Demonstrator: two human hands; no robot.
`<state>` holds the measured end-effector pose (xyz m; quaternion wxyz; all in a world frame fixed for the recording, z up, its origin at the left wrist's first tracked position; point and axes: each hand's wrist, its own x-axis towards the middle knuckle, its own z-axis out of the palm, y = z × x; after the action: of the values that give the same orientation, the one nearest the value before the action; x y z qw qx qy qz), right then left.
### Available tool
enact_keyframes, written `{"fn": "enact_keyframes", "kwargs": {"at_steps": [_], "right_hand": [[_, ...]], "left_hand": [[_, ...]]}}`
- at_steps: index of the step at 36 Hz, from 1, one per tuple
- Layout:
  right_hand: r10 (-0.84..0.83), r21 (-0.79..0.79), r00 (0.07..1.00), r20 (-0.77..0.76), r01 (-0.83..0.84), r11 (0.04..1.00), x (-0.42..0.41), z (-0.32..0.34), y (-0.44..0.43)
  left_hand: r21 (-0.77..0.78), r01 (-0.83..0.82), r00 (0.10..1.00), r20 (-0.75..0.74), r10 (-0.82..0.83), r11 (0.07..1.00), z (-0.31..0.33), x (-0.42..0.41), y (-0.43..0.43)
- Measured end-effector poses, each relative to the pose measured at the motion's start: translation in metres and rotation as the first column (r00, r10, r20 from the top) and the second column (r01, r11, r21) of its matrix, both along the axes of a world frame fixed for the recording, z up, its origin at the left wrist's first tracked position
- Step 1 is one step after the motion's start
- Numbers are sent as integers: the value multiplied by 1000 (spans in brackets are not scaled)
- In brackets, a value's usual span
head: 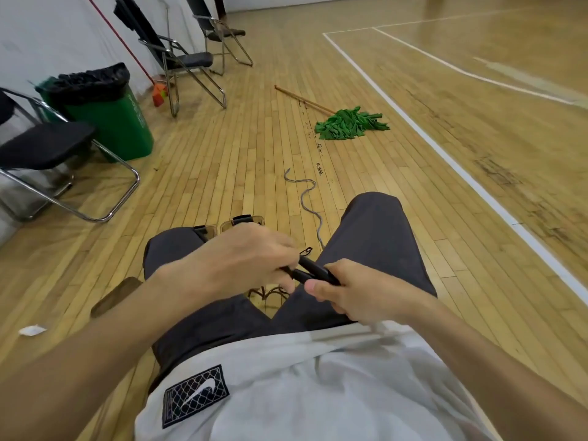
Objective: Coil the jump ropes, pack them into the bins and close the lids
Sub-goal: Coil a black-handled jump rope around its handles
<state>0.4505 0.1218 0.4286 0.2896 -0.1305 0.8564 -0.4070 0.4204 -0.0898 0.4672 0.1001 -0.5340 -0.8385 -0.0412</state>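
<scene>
The right hand (356, 294) clasps the near end and the left hand (241, 259) the far tip of the slim black plastic jump-rope handles (313, 271) — both closed tight — while the thin grey cord (304, 194) trails straight ahead along the wooden floor (222, 154), nearer the left hand.

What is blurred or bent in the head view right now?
Head view: left hand and shirt hem smear with motion; right hand on the black handles is sharper; white court line bows from the wide lens; soft glare on far floor.
</scene>
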Motion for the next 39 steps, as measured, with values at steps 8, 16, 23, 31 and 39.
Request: {"fn": "enact_keyframes", "kwargs": {"at_steps": [8, 16, 23, 31, 39], "right_hand": [[283, 128, 959, -30, -277, 952, 0, 24, 16], [425, 107, 898, -116, -414, 904, 3, 35, 20], [443, -172, 887, -132, -460, 871, 7, 44, 22], [377, -296, 907, -189, -419, 859, 7, 37, 20], [297, -461, 931, -212, -363, 810, 5, 35, 22]], "left_hand": [[132, -118, 921, 385, 59, 984, 22, -2, 11], [2, -268, 564, 811, 156, 963, 36, -4, 19], [226, -280, 214, 962, -169, 933, 29, -2, 26], [377, -371, 165, 926, -339, 849, 14, -4, 29], [397, -461, 205, 918, -339, 794, 3, 3, 26]]}}
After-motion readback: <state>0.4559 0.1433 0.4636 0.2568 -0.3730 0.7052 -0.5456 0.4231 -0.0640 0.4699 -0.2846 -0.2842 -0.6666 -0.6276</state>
